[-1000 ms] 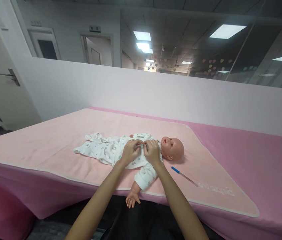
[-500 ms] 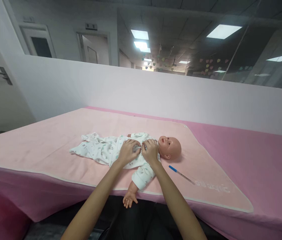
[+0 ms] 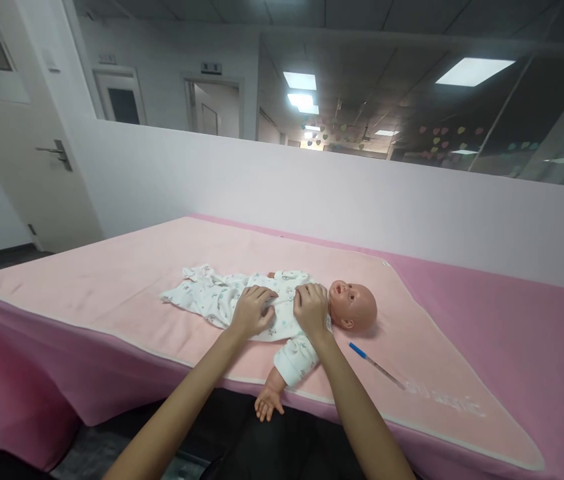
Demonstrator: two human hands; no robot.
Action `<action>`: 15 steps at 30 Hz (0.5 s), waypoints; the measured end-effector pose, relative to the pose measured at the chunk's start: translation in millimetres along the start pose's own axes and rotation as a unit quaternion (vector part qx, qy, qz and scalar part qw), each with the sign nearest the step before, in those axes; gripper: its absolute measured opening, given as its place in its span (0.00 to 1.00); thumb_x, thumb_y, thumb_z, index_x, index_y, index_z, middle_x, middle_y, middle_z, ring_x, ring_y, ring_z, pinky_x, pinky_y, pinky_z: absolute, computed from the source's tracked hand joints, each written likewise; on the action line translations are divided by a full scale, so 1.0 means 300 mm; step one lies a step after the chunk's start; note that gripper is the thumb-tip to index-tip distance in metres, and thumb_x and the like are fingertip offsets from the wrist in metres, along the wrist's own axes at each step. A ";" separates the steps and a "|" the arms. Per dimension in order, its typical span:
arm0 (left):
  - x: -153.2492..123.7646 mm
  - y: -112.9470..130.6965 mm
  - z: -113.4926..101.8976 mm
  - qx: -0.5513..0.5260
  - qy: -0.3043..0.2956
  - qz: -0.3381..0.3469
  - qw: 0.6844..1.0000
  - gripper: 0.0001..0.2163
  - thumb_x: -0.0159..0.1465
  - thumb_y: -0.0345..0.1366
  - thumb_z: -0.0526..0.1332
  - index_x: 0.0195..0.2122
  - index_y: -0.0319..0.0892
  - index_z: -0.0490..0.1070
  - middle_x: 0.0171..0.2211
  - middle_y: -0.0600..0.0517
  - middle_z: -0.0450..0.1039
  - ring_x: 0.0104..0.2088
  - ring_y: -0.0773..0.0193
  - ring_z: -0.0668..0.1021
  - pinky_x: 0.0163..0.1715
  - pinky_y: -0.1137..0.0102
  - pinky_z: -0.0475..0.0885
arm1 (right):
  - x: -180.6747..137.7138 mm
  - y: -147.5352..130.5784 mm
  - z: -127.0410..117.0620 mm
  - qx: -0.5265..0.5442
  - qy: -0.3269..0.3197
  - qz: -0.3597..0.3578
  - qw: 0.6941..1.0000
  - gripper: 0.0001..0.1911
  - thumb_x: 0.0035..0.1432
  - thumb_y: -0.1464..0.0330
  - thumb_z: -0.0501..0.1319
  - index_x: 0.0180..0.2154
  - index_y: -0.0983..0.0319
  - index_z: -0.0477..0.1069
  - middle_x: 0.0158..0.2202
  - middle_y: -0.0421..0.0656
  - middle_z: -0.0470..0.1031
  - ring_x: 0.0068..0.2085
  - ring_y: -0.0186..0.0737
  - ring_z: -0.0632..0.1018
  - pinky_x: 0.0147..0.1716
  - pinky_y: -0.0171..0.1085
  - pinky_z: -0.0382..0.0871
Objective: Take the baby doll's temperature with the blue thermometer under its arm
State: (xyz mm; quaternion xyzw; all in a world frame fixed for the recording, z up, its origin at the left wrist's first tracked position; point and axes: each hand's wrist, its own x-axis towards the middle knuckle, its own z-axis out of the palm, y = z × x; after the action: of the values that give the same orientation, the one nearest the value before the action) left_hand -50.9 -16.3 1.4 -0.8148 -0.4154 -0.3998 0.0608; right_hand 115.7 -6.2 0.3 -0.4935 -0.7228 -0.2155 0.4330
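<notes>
A baby doll [image 3: 355, 305] lies on its back, head to the right, dressed in a white printed romper [image 3: 212, 297]. My left hand [image 3: 256, 310] rests over the doll's belly, fingers lightly bent and thumb apart, with no cloth visibly gripped. On the upper chest near the collar, my right hand [image 3: 311, 308] has its fingers curled against the romper; the fingertips are partly hidden. Between my two hands a strip of the romper's front shows. The doll's near arm [image 3: 275, 383] reaches toward me, its hand over the table edge.
A pen with a blue cap [image 3: 358, 351] lies beside the doll's head on the light pink blanket [image 3: 442, 360]. Under it a darker pink cover [image 3: 527, 333] hangs over the table's front edge. A white low wall [image 3: 337, 193] with glass above stands behind.
My hands have moved apart: they were close together at the romper's front, and the left is now lower on the belly. The whole view has shifted slightly.
</notes>
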 end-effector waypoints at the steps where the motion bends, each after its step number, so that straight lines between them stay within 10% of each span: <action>1: -0.007 -0.005 -0.005 0.006 0.005 -0.006 1.000 0.11 0.53 0.30 0.53 0.37 0.43 0.68 0.36 0.50 0.71 0.39 0.58 0.70 0.41 0.63 0.61 | 0.002 -0.012 -0.001 0.009 -0.004 -0.019 1.000 0.08 0.56 0.74 0.51 0.31 0.62 0.68 0.30 0.43 0.69 0.35 0.40 0.66 0.40 0.40 0.56; 15: -0.021 0.006 0.023 -0.004 0.058 -0.035 0.998 0.05 0.55 0.30 0.53 0.33 0.42 0.64 0.31 0.50 0.69 0.35 0.59 0.70 0.38 0.64 0.63 | -0.017 -0.072 0.021 0.102 -0.068 -0.066 0.990 0.06 0.57 0.69 0.54 0.35 0.61 0.69 0.31 0.43 0.70 0.37 0.39 0.67 0.42 0.39 0.59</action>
State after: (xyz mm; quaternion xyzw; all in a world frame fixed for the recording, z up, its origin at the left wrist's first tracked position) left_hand -47.5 -18.7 -7.2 -0.7758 -0.4376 -0.4495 0.0677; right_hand 94.4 -13.4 -5.0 -0.4116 -0.7998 -0.1343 0.4157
